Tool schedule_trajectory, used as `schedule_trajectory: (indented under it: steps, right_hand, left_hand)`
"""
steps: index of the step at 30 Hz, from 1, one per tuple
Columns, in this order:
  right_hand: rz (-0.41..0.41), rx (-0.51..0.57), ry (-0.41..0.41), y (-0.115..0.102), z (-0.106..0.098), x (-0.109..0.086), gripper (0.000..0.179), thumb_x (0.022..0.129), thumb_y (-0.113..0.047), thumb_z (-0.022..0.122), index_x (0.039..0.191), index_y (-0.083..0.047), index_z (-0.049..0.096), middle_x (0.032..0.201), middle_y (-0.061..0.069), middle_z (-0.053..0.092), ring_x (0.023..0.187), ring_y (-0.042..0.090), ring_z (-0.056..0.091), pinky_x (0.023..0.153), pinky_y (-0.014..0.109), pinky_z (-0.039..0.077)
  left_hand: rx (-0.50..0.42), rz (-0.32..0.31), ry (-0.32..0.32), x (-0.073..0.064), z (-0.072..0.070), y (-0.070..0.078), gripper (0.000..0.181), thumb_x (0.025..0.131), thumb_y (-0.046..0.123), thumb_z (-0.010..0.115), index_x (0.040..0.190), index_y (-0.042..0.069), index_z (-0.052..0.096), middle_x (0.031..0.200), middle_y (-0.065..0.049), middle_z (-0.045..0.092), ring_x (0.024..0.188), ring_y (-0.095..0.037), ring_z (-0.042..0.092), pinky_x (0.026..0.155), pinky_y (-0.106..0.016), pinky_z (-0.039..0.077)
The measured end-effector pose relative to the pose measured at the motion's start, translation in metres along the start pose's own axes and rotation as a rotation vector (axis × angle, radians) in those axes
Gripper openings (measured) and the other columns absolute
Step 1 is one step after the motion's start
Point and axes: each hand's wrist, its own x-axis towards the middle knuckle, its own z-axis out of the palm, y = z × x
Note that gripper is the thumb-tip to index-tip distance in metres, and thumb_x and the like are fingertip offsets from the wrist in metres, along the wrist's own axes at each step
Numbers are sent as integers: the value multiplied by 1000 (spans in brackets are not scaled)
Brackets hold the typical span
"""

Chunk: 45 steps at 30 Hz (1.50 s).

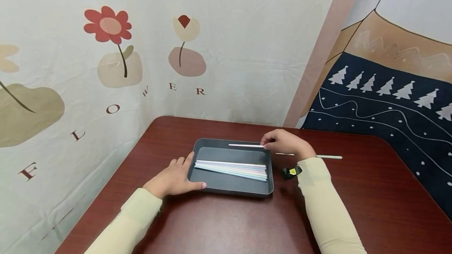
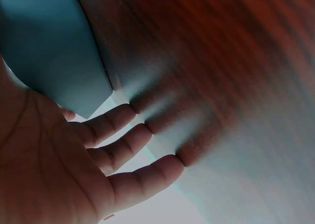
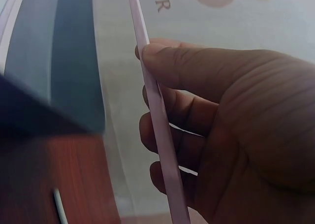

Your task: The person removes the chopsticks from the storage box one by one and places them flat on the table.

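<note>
Pinching a pale pink stick (image 1: 245,145) over the far side of the grey tray (image 1: 222,153), the right hand (image 1: 287,144) could drop it askew if its fingers slacken. Uneven pressure from the left hand (image 1: 173,179), fingers spread at the rim, could shift the tray and its loose sticks (image 1: 233,169).

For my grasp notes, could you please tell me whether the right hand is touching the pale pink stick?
Touching. The right wrist view shows the right hand gripping the pale pink stick, its thumb resting against the side.
</note>
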Motion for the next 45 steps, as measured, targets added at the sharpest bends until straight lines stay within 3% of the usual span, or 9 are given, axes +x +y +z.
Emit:
schedule_trajectory:
  steps: [22, 35, 45]
  right_hand:
    - [127, -49, 64, 89, -30, -85, 11, 95, -7, 63, 97, -11, 73, 91, 0, 66, 88, 20, 54, 81, 41, 45]
    - [200, -61, 60, 109, -15, -95, 11, 94, -4, 64, 91, -13, 70, 90, 0, 62, 83, 20, 51, 76, 38, 43]
    - [188, -99, 70, 116, -10, -95, 15, 93, -2, 64, 88, -14, 70, 87, -1, 62, 81, 18, 51, 75, 38, 42]
  left_hand:
    - [-1, 3, -5, 1, 1, -3, 129, 70, 87, 58, 157, 0, 18, 141, -23, 44, 127, -42, 41, 95, -50, 46]
    - [0, 6, -9, 3, 1, -3, 129, 70, 86, 59, 157, 0, 17, 142, -24, 44, 127, -43, 41, 95, -50, 46]
    - [0, 1, -11, 3, 1, -2, 129, 70, 87, 59, 157, 1, 18, 142, -23, 44, 127, -42, 41, 95, -50, 46]
